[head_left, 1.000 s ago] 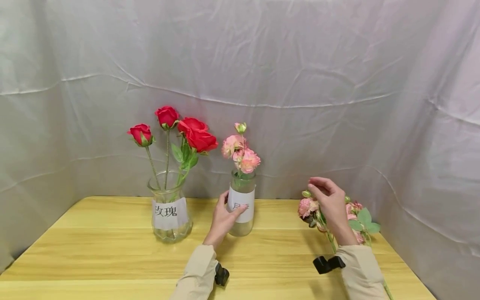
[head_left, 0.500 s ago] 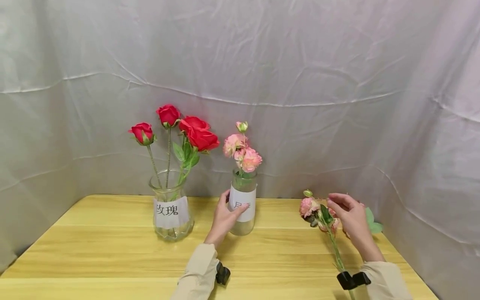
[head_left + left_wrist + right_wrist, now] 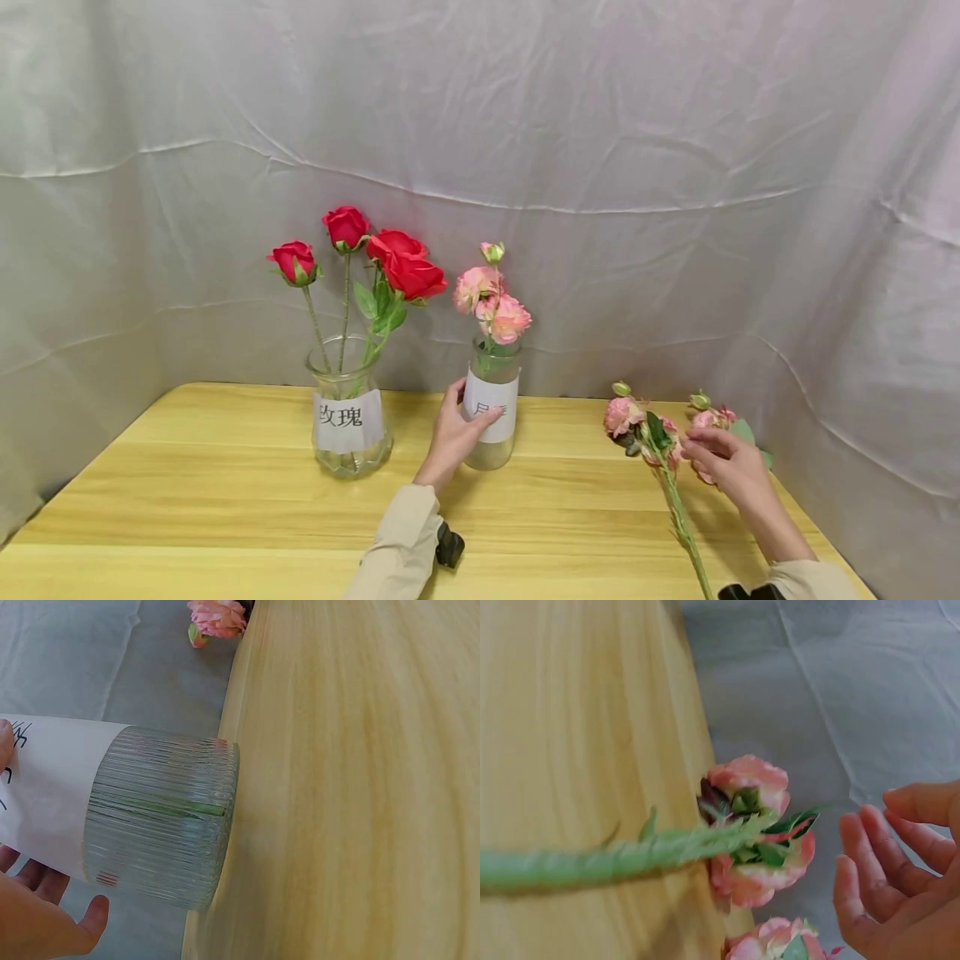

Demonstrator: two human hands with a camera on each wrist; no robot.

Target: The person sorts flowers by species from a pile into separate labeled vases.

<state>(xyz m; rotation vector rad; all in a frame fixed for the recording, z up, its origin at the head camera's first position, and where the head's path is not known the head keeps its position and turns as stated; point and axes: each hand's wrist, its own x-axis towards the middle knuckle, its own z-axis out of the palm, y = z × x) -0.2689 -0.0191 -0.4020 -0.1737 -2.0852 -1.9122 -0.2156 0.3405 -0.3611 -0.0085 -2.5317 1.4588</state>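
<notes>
My left hand (image 3: 452, 435) grips a clear glass vase (image 3: 491, 455) with a white paper label, thumb across the front. The left wrist view shows the vase's ribbed lower part (image 3: 161, 817) and a green stem end inside it. Pink flowers (image 3: 491, 304) and a bud rise from its mouth. To the right, a spray of pink flowers (image 3: 624, 415) lies on the table, its green stem (image 3: 684, 525) pointing toward me. My right hand (image 3: 738, 473) hovers just right of this spray, fingers loosely bent and holding nothing. Behind that hand lies another pink spray (image 3: 707, 418), partly hidden.
A wider glass vase (image 3: 352, 462) with a label and several red roses (image 3: 347, 227) stands to the left. The wooden table (image 3: 225, 500) meets a grey cloth backdrop (image 3: 600, 125) along its back edge, and cloth hangs at both sides.
My right hand has moved right and toward me, from over the pink flowers to beside them, uncovering the stem. My left hand keeps its hold on the vase. The view has shifted slightly.
</notes>
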